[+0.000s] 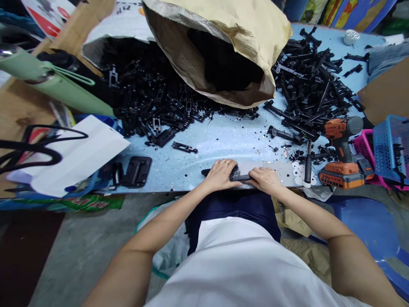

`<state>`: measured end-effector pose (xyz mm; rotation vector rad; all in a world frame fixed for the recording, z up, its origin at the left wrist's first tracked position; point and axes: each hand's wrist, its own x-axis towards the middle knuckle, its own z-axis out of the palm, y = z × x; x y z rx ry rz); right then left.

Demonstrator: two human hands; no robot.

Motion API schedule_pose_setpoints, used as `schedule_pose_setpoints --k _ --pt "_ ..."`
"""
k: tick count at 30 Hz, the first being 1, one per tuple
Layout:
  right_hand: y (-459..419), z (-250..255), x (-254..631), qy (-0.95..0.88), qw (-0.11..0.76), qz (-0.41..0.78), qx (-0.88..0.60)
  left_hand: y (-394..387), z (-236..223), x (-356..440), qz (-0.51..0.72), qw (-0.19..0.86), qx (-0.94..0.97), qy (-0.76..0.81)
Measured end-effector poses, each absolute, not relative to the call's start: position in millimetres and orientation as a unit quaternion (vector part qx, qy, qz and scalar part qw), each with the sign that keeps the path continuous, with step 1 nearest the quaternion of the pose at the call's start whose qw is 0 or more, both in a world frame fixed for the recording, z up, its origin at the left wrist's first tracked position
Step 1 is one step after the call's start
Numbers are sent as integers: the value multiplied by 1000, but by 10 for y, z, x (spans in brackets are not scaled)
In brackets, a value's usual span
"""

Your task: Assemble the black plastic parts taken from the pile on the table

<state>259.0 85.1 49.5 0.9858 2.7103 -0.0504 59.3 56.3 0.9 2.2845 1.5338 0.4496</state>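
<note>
Both my hands rest at the near edge of a light blue table (220, 140). My left hand (220, 175), with a ring on one finger, presses down on a long black plastic part (238, 175) lying flat. My right hand (265, 179) grips the same part from its right end. The hands almost touch over the part, and most of it is hidden beneath them.
A brown paper sack (223, 47) lies open at the back, with heaps of black parts at its left (150, 98) and right (306, 89). An orange cordless drill (343, 151), a screwdriver (308, 164), pink and blue baskets (388, 149), white paper (79, 155) and a green umbrella (57, 83) surround the work spot.
</note>
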Motion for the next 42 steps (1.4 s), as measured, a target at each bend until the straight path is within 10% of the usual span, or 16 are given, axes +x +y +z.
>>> schedule_pose_setpoints --k 10,19,26,35,42 --pt "824 574 2533 951 30 60 302 493 -127 583 246 88 812 522" --pt "990 608 2475 934 110 12 338 537 -114 657 221 148 791 551" --pt "1737 674 2453 911 92 -113 386 1611 145 357 277 180 646 688" --pt "2776 636 1952 822 50 6 568 2165 265 100 256 166 560 770" --pt "2341 563 2182 850 -1 -65 522 921 33 18 563 275 437 645"
